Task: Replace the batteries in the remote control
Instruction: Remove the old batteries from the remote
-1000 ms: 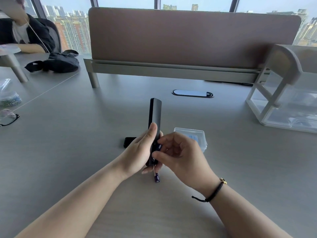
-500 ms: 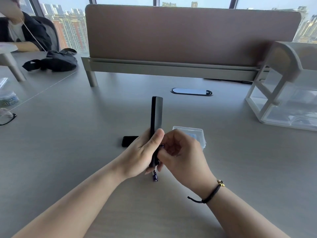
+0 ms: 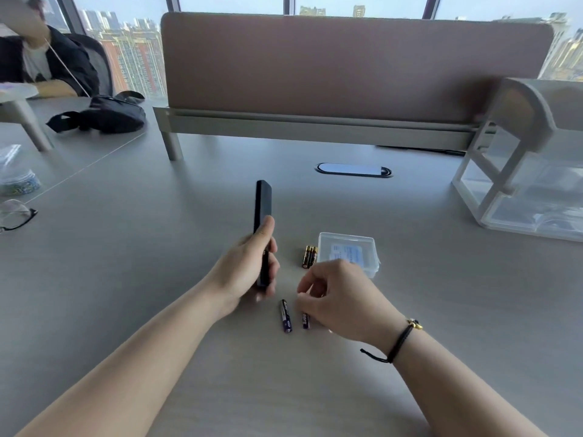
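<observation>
My left hand (image 3: 244, 269) grips the black remote control (image 3: 263, 212) by its lower half, holding it edge-on with its far end tilted up off the table. My right hand (image 3: 340, 298) is apart from the remote, low over the table to the right. Its fingertips pinch the far end of a purple battery (image 3: 305, 321) that rests on the table. A second purple battery (image 3: 285, 316) lies loose just left of it. Two gold-and-black batteries (image 3: 309, 256) lie side by side beyond my right hand, against a small clear plastic box (image 3: 347, 252).
A clear drawer organiser (image 3: 520, 190) stands at the right. A brown desk divider (image 3: 347, 67) runs across the back, with an oval cable port (image 3: 353, 169) before it. Glasses (image 3: 15, 214) and a black bag (image 3: 107, 115) lie at the left, where another person sits.
My right hand has drawn away from the remote's lower end, down and to the right, bringing a second purple battery to the table. The gold batteries, hidden before, now show.
</observation>
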